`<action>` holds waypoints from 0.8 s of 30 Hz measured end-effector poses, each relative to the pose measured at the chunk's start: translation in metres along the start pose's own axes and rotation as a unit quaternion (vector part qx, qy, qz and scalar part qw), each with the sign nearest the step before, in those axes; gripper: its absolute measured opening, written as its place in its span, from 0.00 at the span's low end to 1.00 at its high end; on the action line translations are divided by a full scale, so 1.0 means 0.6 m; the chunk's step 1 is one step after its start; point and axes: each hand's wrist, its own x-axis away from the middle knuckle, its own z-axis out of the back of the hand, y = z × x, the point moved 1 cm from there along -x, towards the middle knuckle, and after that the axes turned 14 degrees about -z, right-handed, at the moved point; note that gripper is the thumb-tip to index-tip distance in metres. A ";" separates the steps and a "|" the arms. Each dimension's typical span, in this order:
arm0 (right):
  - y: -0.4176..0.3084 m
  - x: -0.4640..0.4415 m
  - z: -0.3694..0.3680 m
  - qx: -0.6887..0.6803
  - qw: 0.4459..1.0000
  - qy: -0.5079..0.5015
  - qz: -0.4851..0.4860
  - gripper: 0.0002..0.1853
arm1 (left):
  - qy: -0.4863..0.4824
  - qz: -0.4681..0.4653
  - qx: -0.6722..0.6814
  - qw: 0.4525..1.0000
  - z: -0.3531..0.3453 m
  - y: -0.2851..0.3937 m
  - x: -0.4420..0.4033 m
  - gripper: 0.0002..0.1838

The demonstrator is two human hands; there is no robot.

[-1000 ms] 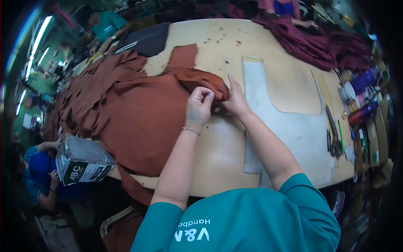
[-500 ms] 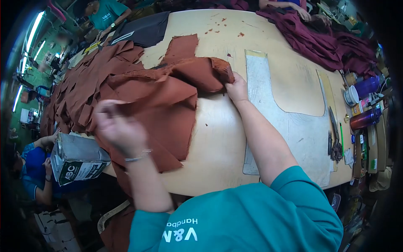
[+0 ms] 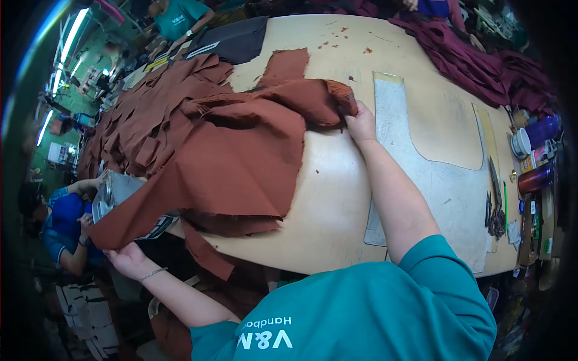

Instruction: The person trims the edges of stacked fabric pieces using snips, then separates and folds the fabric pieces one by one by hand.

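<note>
Rust-brown fabric [image 3: 247, 162] lies in folded layers on the table's near left half. My left hand [image 3: 127, 259] grips a long corner of it, drawn out past the table edge and across a metal can [image 3: 123, 189]. Up at the far right end of the same fabric, my right hand [image 3: 362, 123] is closed on a thick rolled edge. Frayed threads show along the cut borders. A large pale template [image 3: 415, 180] with a curved cutout lies flat to the right of my right forearm.
Rust-brown cut pieces [image 3: 144, 114] are heaped at left. Scissors [image 3: 497, 204] and a green pencil [image 3: 506, 198] lie at right, near a bottle [image 3: 536, 178]. Maroon cloth [image 3: 463, 66] covers the far right corner. Co-workers are at the far side and at left.
My left hand has swung left and down, pulling the fabric corner out over the can. My right hand keeps its hold on the rolled edge. The whole view has shifted slightly.
</note>
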 end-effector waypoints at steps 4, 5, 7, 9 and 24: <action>0.004 -0.006 -0.002 0.012 1.000 0.003 -0.006 0.11 | 0.043 0.024 -0.025 0.998 0.097 0.007 -0.044 0.16; 0.006 -0.008 -0.001 0.023 1.000 0.005 -0.001 0.11 | 0.019 0.031 -0.055 0.998 0.093 0.013 -0.027 0.16; 0.010 -0.011 -0.002 0.046 0.999 0.011 0.009 0.11 | 0.022 0.022 -0.118 0.992 0.065 0.019 0.018 0.15; 0.014 -0.013 -0.004 0.056 0.998 0.010 0.009 0.11 | -0.060 0.013 -0.051 0.997 0.144 0.012 -0.022 0.15; -0.001 -0.008 0.004 0.023 1.000 0.003 -0.009 0.11 | 0.151 0.023 -0.307 0.939 0.278 0.047 0.057 0.14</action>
